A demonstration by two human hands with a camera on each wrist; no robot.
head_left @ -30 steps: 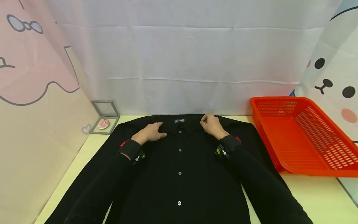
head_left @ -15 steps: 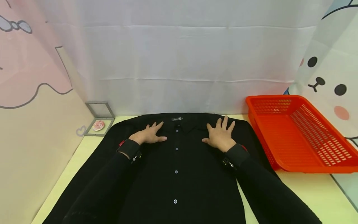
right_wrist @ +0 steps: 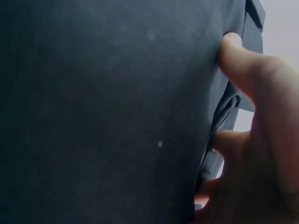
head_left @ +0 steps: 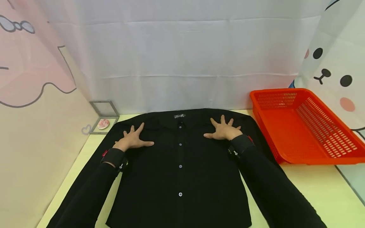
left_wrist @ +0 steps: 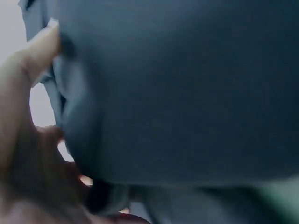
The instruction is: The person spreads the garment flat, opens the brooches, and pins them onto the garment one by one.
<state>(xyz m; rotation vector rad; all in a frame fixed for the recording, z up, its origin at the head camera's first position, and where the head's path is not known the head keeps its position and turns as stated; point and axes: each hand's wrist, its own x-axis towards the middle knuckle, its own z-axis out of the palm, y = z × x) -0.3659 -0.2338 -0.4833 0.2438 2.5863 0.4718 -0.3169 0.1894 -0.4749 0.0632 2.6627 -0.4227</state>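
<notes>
Pale-yellow surface (head_left: 322, 190) carries, beside a red rectangular plastic basket (head_left: 308, 136), a black button-front shirt (head_left: 159, 171); left hand (head_left: 131, 139) and right hand (head_left: 223, 130) touch it, fingers (head_left: 222, 120) spread, pressure unclear. Likely light, limp cloth, best held at the shoulders (head_left: 236, 116).

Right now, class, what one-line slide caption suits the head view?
Left hand and right hand lie spread on a black shirt beside an orange-red basket.

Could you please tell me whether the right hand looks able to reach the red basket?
Probably yes: the right hand rests spread on the black shirt, gripping nothing, and the red basket stands to its right, with only shirt fabric visible between them.
</notes>
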